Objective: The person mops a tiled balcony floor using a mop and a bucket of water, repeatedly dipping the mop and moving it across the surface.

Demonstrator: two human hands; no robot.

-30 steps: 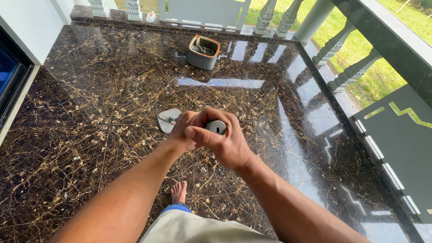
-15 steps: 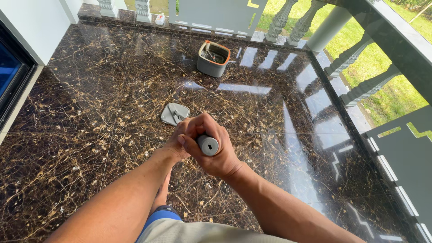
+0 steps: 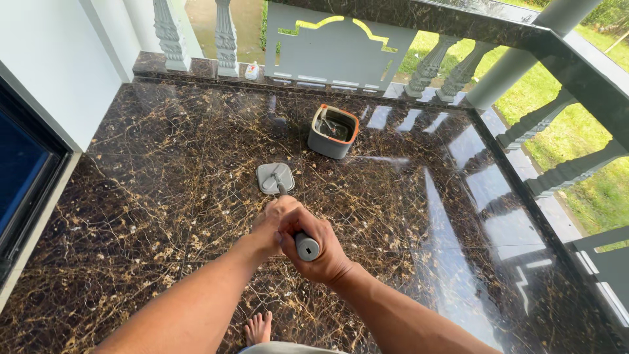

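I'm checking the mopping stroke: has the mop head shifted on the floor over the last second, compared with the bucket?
Yes. The mop head now lies farther from the person and nearer the bucket, which looks fixed by the railing.

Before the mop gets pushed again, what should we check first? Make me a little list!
1. Both hands on the mop handle: the left hand and right hand are wrapped around it. Ok.
2. Mop head flat on the marble floor: it looks flat. Ok.
3. Bucket out of the way: it stands apart, beyond the mop head. Ok.
4. Bare foot away from the mop head: it is well behind it, near the body. Ok.
5. Floor slippery: it shines with reflections, but wet or just polished? Cannot tell.
6. Mop head damp enough: cannot tell.
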